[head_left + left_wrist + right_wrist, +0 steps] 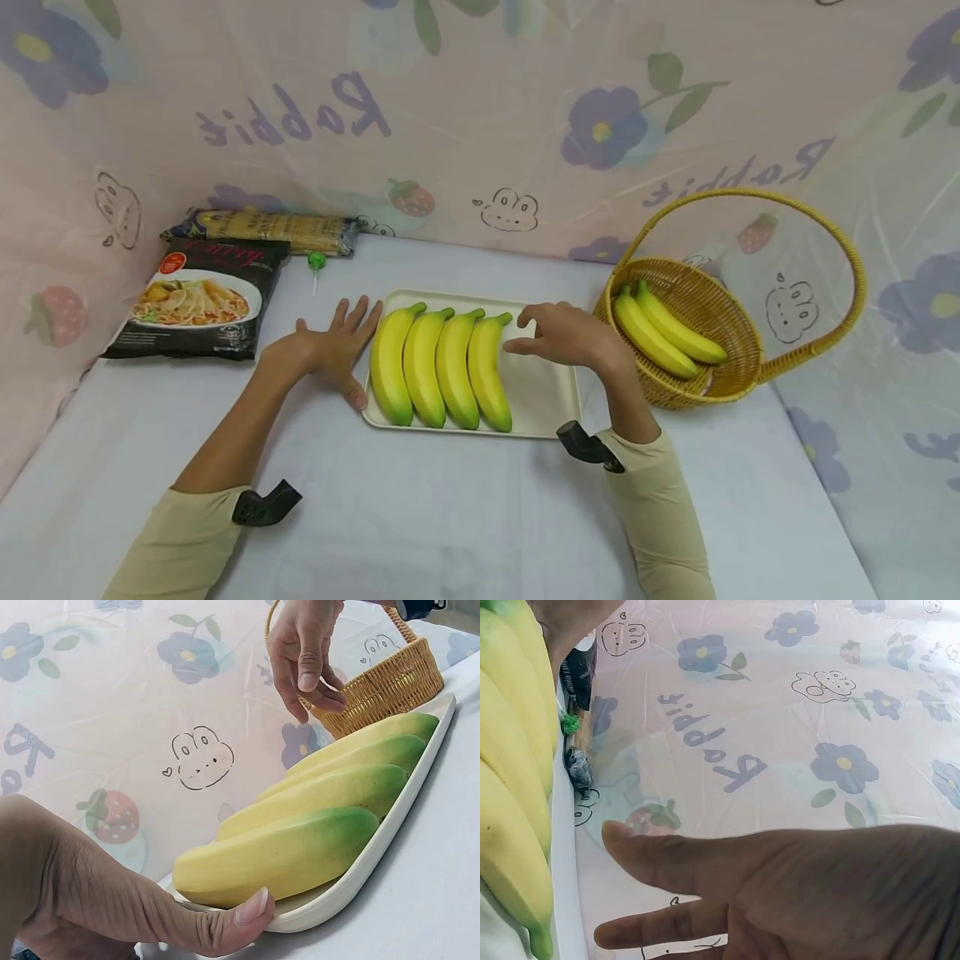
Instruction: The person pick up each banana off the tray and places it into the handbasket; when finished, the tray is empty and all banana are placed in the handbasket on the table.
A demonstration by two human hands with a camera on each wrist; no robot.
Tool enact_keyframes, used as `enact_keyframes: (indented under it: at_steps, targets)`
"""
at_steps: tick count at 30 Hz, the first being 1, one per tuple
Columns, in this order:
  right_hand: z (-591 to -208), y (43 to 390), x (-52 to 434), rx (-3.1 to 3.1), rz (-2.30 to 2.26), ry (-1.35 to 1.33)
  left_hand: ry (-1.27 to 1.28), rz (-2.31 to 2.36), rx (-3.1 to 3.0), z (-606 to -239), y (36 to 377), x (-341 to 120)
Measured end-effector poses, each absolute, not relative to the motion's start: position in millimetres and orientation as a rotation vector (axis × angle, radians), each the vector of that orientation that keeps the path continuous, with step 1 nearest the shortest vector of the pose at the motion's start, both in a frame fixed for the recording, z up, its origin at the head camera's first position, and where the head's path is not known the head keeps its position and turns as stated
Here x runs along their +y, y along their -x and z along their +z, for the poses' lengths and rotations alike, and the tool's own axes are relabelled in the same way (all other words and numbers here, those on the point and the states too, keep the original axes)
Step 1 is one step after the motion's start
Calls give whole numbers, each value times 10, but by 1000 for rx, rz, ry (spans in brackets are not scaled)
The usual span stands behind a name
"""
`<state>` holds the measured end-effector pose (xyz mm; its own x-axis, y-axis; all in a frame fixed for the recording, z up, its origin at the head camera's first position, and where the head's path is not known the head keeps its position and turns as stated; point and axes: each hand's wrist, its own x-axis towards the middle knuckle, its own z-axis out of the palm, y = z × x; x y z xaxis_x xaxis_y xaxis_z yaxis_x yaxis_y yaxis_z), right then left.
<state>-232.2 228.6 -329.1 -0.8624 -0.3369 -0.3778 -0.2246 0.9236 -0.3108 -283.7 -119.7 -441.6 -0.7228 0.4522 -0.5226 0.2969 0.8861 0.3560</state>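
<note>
Several yellow-green bananas lie side by side on a cream tray. My left hand lies flat on the table against the tray's left edge, its thumb touching the rim next to the nearest banana. My right hand hovers over the bare right part of the tray, fingers loosely bent and holding nothing, their tips close to the rightmost banana's stem end. In the left wrist view the right hand hangs above the bananas. The right wrist view shows the right hand with bananas at the left.
A wicker basket with a hoop handle stands right of the tray and holds two bananas. A black noodle packet, a pasta pack and a green lollipop lie at the back left. Floral plastic sheeting walls the table.
</note>
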Motion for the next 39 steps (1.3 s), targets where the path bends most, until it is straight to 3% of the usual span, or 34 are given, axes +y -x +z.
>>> enact_keyframes:
  at_steps: [12, 20, 31, 39]
  targets:
    - [-3405, 2322, 2128, 2625, -302, 412, -530, 362, 2397, -4172, 2714, -1137]
    - [-3445, 2334, 2039, 2600, -253, 405, -526, 333, 2433, -4392, 2818, -1191]
    - [-3610, 2411, 1930, 2549, -228, 315, -528, 370, 2412, -4213, 2736, -1171]
    - [-3697, 2454, 1922, 2570, -243, 289, -542, 364, 2412, -4337, 2807, -1198]
